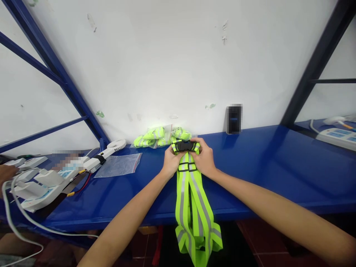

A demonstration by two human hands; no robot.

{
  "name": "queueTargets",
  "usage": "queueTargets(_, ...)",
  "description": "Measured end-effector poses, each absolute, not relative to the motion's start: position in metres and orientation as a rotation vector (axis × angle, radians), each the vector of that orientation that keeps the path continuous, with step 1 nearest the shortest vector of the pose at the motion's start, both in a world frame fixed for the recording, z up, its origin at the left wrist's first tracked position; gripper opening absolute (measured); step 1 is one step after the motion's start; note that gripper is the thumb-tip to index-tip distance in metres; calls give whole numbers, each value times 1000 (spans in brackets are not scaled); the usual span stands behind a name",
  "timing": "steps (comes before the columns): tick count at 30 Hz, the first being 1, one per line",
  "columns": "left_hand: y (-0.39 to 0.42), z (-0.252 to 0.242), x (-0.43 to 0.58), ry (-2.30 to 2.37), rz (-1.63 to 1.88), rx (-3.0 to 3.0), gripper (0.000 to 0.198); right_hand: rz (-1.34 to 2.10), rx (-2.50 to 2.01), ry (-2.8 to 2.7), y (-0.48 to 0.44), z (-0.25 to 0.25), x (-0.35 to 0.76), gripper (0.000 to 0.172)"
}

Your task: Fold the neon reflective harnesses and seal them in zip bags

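A yellow-green reflective vest made of straps (182, 196) with grey stripes hangs from my two hands over the table's front edge. My left hand (171, 161) is closed on its upper left end, and my right hand (204, 157) grips the upper right end. Between them shows a fastened black buckle (185, 146). Lower down, black strap sliders cross the two front bands. Some fingertips are hidden behind the webbing. Just beyond my hands, more yellow-green strap bundles (158, 136) lie in clear plastic bags against the wall.
Left of my hands, a flat clear zip bag (118, 165) lies on the blue table (250, 167). Farther left are a white handheld fan (116, 144), a power strip (50, 189) with plugs and cables, and another person's hand (7, 173). A dark blurred box (234, 119) stands by the wall.
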State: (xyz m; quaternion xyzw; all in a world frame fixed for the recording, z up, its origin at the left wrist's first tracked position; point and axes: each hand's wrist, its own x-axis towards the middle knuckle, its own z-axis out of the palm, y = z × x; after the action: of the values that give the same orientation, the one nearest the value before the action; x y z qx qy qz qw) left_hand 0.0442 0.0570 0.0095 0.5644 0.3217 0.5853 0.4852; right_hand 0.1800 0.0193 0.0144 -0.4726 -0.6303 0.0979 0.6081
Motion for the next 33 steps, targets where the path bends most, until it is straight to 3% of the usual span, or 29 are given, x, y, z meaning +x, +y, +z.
queueTargets(10, 58, 7, 52, 801, 1520, 1309, 37, 269, -1115, -1443, 20, 17, 176, 60)
queueTargets(13, 61, 8, 47, 798, 1518, 1331, 37, 508, -1069, -1398, 22, 20, 177, 68)
queueTargets(17, 66, 11, 38, 825, 1541, 1366, 37, 1076, -920, -1225, 27, 25, 180, 80)
queueTargets(25, 64, 12, 32, 758, 1553, 1506, 39, 1521, -819, -1086, 30, 30, 189, 28)
queueTargets(33, 60, 5, 38, 800, 1304, 1215, 36, 1300, -673, -1237, 30, 29, 190, 46)
